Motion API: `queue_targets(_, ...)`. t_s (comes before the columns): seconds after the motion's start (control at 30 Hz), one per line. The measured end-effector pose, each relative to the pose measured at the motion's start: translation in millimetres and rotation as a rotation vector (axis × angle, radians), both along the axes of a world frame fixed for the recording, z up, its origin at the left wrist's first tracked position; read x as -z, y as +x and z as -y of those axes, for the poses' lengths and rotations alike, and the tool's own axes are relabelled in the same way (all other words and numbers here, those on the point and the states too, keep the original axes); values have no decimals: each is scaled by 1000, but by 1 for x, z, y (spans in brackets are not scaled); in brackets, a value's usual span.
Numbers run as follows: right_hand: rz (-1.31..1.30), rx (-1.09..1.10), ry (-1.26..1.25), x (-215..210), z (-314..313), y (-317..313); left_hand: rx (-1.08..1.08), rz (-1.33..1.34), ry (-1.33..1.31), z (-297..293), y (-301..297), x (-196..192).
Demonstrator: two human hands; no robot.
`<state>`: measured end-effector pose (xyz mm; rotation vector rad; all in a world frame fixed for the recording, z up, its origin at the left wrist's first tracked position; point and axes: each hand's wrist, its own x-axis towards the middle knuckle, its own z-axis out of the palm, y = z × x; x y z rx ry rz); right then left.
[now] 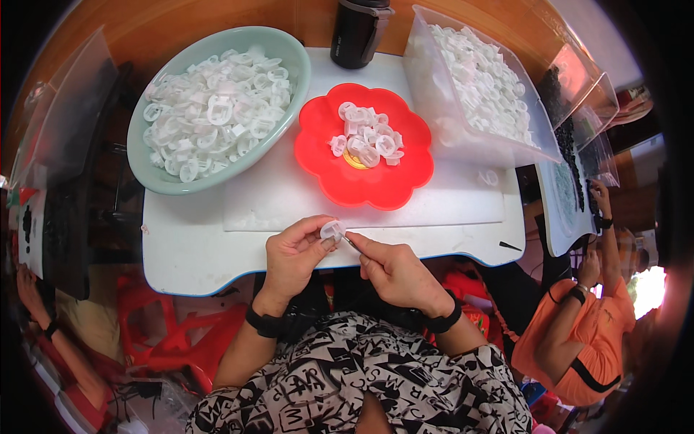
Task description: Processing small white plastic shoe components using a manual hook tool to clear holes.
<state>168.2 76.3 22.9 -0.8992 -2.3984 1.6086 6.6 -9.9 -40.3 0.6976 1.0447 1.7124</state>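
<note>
Between thumb and fingers, my left hand (pixel 295 253) pinches a small white translucent plastic ring part (pixel 332 231) above the table's near edge. My right hand (pixel 400 273) grips a thin metal-tipped tool (pixel 352 243), its tip against the part; its exact kind is hidden by the fingers. Just beyond my hands stands a red flower-shaped bowl (pixel 325 186) with a small heap of white plastic parts (pixel 369 135) in it. A yellow round patch (pixel 355 160) shows under those parts.
A pale green basin (pixel 170 186) heaped with similar parts stands at the left. At the right is a clear bin (pixel 463 141) full of them. A black flask (pixel 357 32) stands at the back, a black stick (pixel 510 246) at the right edge. Co-workers sit on both sides.
</note>
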Motion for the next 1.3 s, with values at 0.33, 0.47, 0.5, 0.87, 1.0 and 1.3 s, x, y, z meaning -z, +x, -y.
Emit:
queue_targets(0.33,28,-9,142,-2,1,-4,7,-25,-11,0,0,1)
queue_targets(0.47,43,-41,157,-4,1,-5,21,-95,-2,1,1,3)
queue_targets(0.5,58,-63,199,-3,1,-6,14,-115,17,0,1,3)
queue_targets(0.87,270,-219,412,1,-3,-14,-32,-156,-53,0,8,-1)
queue_targets(1.0,28,25,17,9,7,-6,-55,-88,-32,-1,9,-1)
queue_targets(1.3,-16,156,-320,17,16,-6,-43,-103,-14,-1,8,-3)
